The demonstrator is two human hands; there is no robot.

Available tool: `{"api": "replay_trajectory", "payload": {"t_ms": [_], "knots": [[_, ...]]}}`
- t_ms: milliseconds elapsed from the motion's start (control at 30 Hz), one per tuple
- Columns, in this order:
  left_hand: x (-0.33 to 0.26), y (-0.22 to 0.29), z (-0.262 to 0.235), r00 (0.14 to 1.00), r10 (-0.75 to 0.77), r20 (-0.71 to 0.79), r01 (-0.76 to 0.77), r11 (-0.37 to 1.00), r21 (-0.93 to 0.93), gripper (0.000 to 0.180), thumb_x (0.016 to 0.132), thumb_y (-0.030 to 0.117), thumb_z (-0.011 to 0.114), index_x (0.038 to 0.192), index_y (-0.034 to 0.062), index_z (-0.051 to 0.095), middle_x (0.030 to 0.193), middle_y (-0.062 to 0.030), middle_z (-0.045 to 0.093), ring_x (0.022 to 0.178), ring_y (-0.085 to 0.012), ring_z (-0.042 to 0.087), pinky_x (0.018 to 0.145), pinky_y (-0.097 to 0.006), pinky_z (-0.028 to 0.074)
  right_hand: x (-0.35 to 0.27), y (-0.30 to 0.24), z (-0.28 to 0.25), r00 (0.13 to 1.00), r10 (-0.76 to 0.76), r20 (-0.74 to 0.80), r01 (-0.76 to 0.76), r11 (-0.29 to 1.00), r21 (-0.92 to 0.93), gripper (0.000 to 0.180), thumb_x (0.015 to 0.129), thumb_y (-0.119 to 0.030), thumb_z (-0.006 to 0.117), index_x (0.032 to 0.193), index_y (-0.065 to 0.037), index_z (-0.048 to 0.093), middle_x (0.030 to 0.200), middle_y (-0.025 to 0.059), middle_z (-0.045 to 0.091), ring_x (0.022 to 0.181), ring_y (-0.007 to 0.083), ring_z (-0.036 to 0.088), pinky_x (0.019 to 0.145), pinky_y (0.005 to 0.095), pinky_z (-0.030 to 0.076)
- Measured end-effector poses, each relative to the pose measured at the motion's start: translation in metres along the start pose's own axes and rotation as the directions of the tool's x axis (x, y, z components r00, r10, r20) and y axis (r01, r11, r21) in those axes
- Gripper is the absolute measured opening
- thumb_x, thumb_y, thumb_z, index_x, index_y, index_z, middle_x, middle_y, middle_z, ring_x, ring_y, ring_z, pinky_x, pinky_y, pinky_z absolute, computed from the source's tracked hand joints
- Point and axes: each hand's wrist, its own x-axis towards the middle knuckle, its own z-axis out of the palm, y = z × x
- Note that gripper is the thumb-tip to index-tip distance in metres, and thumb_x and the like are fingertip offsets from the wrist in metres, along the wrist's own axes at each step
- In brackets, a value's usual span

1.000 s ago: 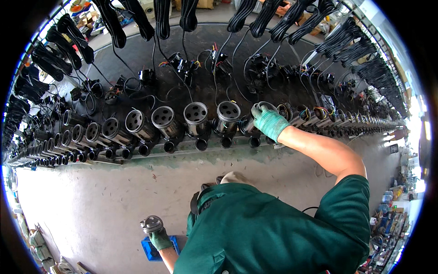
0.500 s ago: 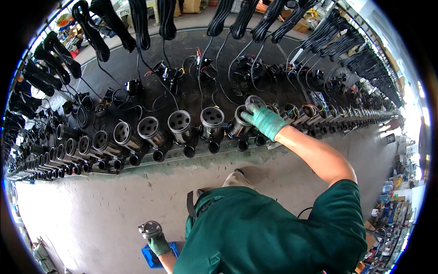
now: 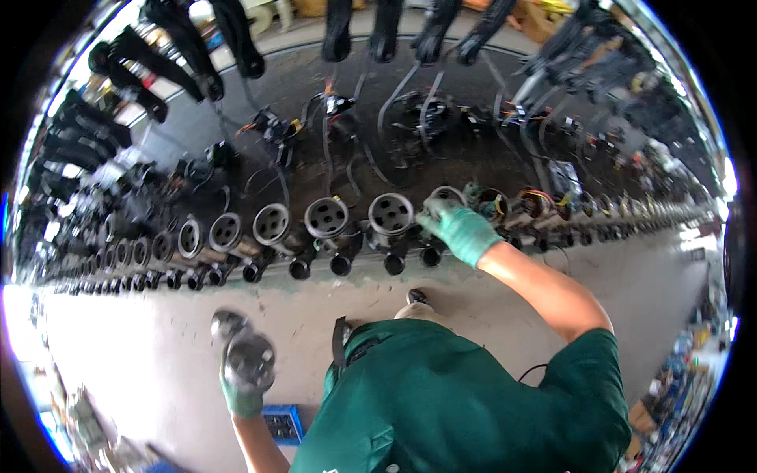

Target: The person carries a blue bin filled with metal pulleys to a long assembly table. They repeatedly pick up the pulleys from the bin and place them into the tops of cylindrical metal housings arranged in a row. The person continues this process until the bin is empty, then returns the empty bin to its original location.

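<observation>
The left hand [image 3: 241, 400] clasped blurred discs [image 3: 250, 363], near left; the right hand [image 3: 461, 231] curled at a tube [image 3: 446, 191], grip unclear. Nearby tubes leftward wore holed plates [image 3: 392, 214]; several rightward, showing wires [image 3: 538, 197], seemingly lacked them.

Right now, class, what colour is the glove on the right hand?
The glove is light green, best seen in the head view.

Black cylindrical housings [image 3: 392, 214] crowd the right hand [image 3: 458, 230] left and right, with free room bodyward over the floor [image 3: 482, 296].
</observation>
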Motion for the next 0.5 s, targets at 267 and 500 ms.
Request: {"api": "replay_trajectory", "payload": {"t_ms": [267,500], "knots": [[0.078,0.133,0.126,0.777,0.116,0.618,0.397,0.672,-0.625,0.058,0.090,0.000,0.070,0.143,-0.0012,0.048,0.132,-0.0180,0.064,0.117,-0.0267,0.067,0.102,-0.040,0.057,0.031,-0.008,-0.041,0.976,0.013,-0.218,0.213,0.159,0.964,0.039,0.106,-0.032,0.056,0.138,-0.011,0.060,0.122,0.0117,0.069,0.114,0.0235,0.066,0.098,0.0383,0.053],[0.086,0.206,0.236,0.598,0.297,0.745,0.338,0.749,-0.570,0.087,0.074,0.005,0.088,0.149,0.0003,0.043,0.137,-0.0140,0.062,0.123,-0.0218,0.062,0.106,-0.037,0.052,-0.025,0.091,-0.043,0.968,-0.165,0.189,-0.238,-0.358,0.903,0.045,0.103,-0.037,0.061,0.131,-0.001,0.063,0.108,0.0043,0.072,0.093,0.0145,0.069,0.075,0.0298,0.059]]}}
